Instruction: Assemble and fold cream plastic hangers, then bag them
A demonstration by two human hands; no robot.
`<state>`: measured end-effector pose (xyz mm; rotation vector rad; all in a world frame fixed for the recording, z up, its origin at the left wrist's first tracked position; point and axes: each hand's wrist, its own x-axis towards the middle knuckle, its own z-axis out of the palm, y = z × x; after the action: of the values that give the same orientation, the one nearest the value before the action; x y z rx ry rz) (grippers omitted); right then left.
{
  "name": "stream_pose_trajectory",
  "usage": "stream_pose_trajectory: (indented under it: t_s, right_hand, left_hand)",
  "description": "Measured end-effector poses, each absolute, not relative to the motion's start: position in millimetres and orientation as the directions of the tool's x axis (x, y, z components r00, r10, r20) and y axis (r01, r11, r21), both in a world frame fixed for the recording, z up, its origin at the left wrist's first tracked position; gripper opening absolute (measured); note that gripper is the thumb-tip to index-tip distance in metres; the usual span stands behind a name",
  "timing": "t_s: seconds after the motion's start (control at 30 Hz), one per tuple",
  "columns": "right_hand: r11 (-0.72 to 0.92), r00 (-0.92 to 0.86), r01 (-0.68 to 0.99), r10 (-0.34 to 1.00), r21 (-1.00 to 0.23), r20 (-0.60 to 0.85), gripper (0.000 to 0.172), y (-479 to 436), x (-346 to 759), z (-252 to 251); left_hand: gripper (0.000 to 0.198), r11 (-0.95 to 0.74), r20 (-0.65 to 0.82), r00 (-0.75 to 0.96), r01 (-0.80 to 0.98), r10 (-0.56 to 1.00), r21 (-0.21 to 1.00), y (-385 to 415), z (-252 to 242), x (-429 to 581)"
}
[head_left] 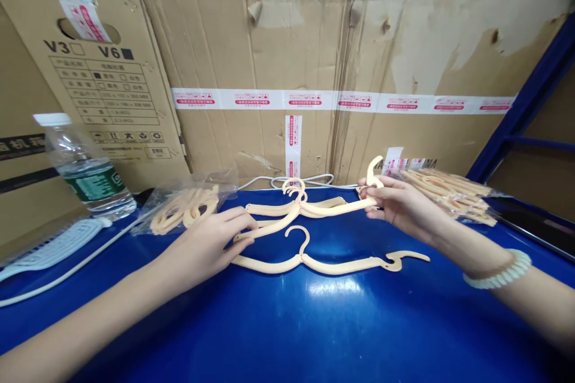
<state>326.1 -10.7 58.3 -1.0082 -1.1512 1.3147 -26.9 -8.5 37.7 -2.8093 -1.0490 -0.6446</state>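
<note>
A peach-coloured plastic clothes hanger (336,210) spans the space between my hands, its hook upward. My left hand (211,242) pinches its left end between thumb and fingers. At the other end my right hand (402,202) grips the arm near an upturned hooked tip. A second clothes hanger (341,266) of the same colour lies in front on the blue table (287,335), its left tip partly hidden by my left fingers. More hangers (272,209) lie just behind the held one, overlapped by it, so their full shape is hidden.
Clear bags of hanger parts lie at the left (179,209) and right (449,191). A water bottle (92,176), a pale hairbrush (58,245) and a white cable (72,272) sit left. A dark flat device (539,227) is at the right. Cardboard (251,42) stands behind.
</note>
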Motion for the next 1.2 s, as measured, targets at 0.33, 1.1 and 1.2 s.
stream_pose_trajectory:
  t_s: [0.33, 1.1, 1.2]
  right_hand:
    - [0.075, -0.367, 0.118, 0.930, -0.990, 0.027, 0.020, -14, 374, 77]
    - [0.154, -0.599, 0.634, 0.718, -0.757, -0.355, 0.014, -14, 389, 84]
    - [0.162, -0.583, 0.708, 0.683, -0.687, -0.440, 0.014, -14, 388, 82]
  left_hand:
    - [0.017, -0.789, 0.237, 0.790, 0.602, 0.565, -0.125, -17, 67, -40]
    - [0.020, -0.836, 0.160, 0.838, 0.540, 0.522, -0.100, -29, 55, -32]
    - [0.021, -0.846, 0.166, 0.846, 0.525, 0.507, -0.089, -30, 50, -29]
